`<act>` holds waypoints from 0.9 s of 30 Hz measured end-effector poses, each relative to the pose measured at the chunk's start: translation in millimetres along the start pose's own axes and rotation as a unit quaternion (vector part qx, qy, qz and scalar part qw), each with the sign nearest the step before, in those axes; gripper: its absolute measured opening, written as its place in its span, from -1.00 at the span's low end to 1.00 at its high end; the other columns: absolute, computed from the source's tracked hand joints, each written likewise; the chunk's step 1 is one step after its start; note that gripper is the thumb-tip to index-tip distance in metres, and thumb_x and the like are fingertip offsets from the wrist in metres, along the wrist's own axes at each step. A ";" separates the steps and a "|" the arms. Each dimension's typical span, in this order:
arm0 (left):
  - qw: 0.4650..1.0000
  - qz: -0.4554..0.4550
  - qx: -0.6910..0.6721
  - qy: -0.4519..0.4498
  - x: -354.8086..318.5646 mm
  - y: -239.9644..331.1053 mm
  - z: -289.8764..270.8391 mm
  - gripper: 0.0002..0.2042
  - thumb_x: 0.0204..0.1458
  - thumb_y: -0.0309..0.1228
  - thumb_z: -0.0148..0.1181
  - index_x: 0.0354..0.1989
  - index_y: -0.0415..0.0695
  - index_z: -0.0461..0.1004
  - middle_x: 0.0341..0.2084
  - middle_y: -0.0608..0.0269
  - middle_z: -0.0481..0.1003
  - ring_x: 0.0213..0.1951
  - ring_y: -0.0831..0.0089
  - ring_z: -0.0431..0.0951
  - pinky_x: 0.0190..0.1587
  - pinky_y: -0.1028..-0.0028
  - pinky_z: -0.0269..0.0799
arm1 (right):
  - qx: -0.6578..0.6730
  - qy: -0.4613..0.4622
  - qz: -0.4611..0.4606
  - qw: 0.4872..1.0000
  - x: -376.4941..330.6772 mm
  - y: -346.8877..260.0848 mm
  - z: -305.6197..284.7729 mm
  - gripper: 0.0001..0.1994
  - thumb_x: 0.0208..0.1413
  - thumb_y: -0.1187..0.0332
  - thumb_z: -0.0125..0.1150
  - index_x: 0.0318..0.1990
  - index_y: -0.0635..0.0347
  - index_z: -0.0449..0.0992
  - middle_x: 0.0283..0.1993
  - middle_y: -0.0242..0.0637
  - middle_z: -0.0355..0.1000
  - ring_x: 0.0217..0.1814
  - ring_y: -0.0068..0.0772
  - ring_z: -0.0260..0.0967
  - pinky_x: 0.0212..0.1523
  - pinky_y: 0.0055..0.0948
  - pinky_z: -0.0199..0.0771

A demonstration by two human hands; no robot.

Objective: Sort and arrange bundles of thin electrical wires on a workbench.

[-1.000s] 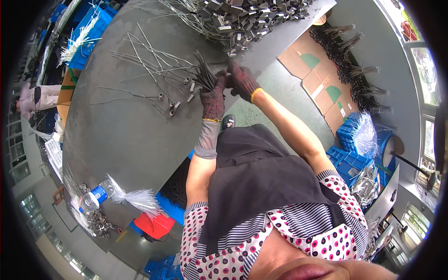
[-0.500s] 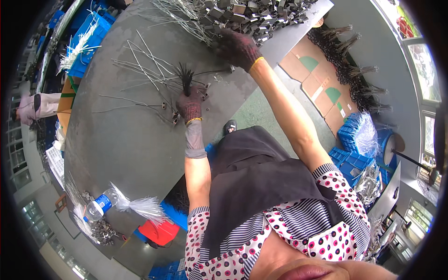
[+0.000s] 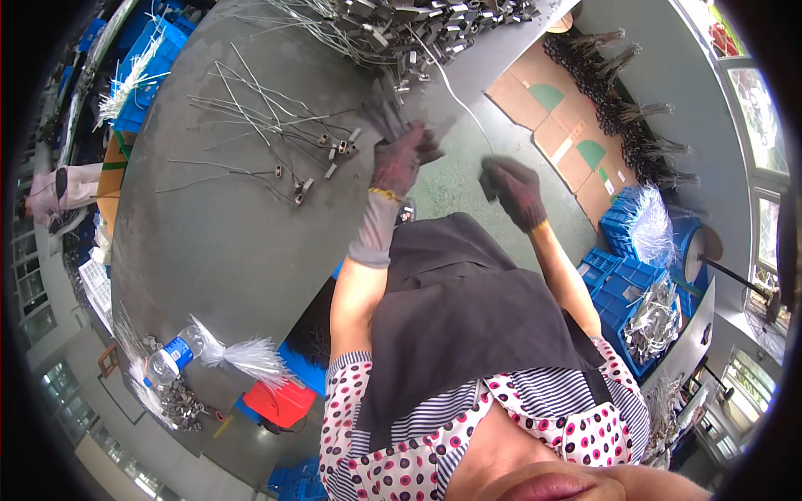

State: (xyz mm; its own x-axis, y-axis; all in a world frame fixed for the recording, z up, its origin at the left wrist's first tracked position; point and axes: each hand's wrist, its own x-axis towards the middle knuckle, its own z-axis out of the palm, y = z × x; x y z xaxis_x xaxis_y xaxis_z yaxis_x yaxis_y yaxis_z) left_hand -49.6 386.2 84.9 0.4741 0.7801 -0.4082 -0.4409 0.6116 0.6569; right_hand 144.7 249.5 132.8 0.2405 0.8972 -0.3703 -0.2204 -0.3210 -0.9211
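Clamped in the gloved left hand (image 3: 401, 159), a dark bundle of thin metal wires (image 3: 386, 113) stands above the grey table (image 3: 217, 250) edge. Right hand (image 3: 514, 188), knit-gloved, hangs curled beside it; its grip cannot be told.

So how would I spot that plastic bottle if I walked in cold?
Start at the big grey table and follow it to the near left end, far from the heap of metal parts. The water bottle lies there on its side beside a white bundle of plastic ties. It is the only clear, blue-labelled thing on the table.
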 end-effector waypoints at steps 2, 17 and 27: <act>0.998 -0.021 -0.054 -0.028 12.1 -8.7 7.3 -0.77 0.21 -0.37 0.14 -0.04 -0.23 0.44 -0.24 0.10 0.53 -0.20 0.28 0.59 -0.05 0.20 0.59 | -0.032 -0.037 0.045 0.998 -35.2 30.2 -33.4 -0.64 0.23 0.18 0.20 -0.10 0.40 0.54 -0.40 -0.25 0.46 -0.46 -0.55 0.35 -0.46 -0.53 0.35; 0.980 0.112 -0.162 -0.003 7.5 29.2 -2.7 -0.80 0.22 -0.24 0.13 -0.08 -0.02 0.49 -0.20 0.19 0.57 -0.24 0.21 0.59 0.06 -0.06 0.50 | -0.142 0.132 0.228 0.954 -194.9 222.5 -175.1 -0.63 0.18 0.13 0.19 -0.28 0.37 0.62 -0.43 -0.31 0.55 -0.40 -0.48 0.43 -0.32 -0.46 0.44; 0.983 0.114 -0.141 -0.001 -24.0 17.2 -45.8 -0.75 0.23 -0.24 0.12 0.01 -0.03 0.46 -0.20 0.16 0.56 -0.28 0.22 0.60 -0.08 0.00 0.58 | -0.195 0.126 0.242 0.942 -103.0 152.8 -131.0 -0.56 0.12 0.06 0.20 -0.32 0.40 0.60 -0.53 -0.26 0.47 -0.54 -0.50 0.36 -0.49 -0.46 0.35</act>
State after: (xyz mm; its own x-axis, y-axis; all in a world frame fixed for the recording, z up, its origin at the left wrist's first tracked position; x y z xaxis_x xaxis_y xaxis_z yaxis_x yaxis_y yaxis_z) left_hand -103.4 384.1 76.9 0.3405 0.9008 -0.2696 -0.7295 0.4340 0.5287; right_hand 210.1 68.3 14.4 0.4281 0.5333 -0.7296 -0.0093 -0.8047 -0.5936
